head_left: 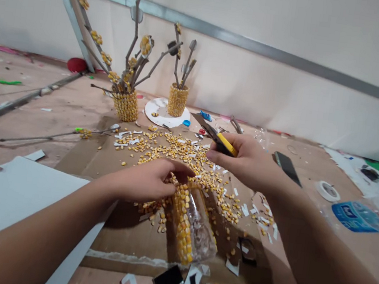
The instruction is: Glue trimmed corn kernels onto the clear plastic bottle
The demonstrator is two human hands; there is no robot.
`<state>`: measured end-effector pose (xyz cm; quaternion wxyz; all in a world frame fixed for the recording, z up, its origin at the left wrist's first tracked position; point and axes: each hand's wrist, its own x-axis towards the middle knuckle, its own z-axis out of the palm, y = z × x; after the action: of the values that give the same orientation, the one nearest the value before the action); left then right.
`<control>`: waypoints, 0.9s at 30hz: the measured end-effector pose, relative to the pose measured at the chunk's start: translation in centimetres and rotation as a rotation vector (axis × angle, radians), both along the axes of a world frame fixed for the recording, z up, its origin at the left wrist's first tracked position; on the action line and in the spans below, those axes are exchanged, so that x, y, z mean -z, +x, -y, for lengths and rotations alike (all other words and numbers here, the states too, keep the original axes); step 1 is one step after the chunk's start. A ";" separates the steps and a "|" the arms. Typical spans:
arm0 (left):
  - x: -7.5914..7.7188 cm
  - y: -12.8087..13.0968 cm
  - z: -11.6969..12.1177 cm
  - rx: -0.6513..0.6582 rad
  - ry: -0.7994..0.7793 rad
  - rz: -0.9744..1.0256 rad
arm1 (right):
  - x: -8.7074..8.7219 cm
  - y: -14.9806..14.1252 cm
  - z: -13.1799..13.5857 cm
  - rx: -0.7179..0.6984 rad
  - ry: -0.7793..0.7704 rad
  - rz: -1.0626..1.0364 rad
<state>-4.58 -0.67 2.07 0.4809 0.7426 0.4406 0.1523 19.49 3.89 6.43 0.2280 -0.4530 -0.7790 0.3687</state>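
Observation:
A clear plastic bottle (194,229) lies on its side on a cardboard sheet (127,236), with rows of yellow corn kernels stuck along one side. My left hand (148,181) rests on the bottle's far end, fingers curled over it. Above and to the right, my right hand (246,162) is closed on a yellow-and-black utility knife (220,139) that points up and left. Loose corn kernels (177,152) lie scattered on the cardboard beyond both hands.
Two kernel-covered pots with twig branches (126,105) (177,99) stand at the back, one on a white disc. White paper scraps litter the cardboard. A white sheet (2,195) lies at the left. At the right are a tape roll (327,190), a blue packet (358,216) and a dark strip.

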 end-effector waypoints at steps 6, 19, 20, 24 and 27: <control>0.3 -0.8 -1.2 -0.231 0.048 0.044 | 2.6 0.8 -3.7 -0.104 0.002 0.258; -0.6 -2.0 -1.3 0.026 -0.083 -0.036 | 6.0 0.4 -4.5 -0.161 -0.062 0.532; -0.6 -2.1 -1.3 0.049 -0.066 -0.042 | 5.9 0.3 -4.4 -0.153 -0.059 0.538; -0.7 -2.5 -1.4 0.105 -0.061 0.006 | 5.7 0.2 -3.9 -0.122 -0.072 0.550; -0.8 -2.7 -1.2 0.131 -0.095 0.054 | 5.8 0.1 -3.7 -0.129 -0.051 0.569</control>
<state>-7.29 0.56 2.88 0.5361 0.7418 0.3847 0.1195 19.60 7.63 0.65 -0.0351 -0.4931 -0.8295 0.2599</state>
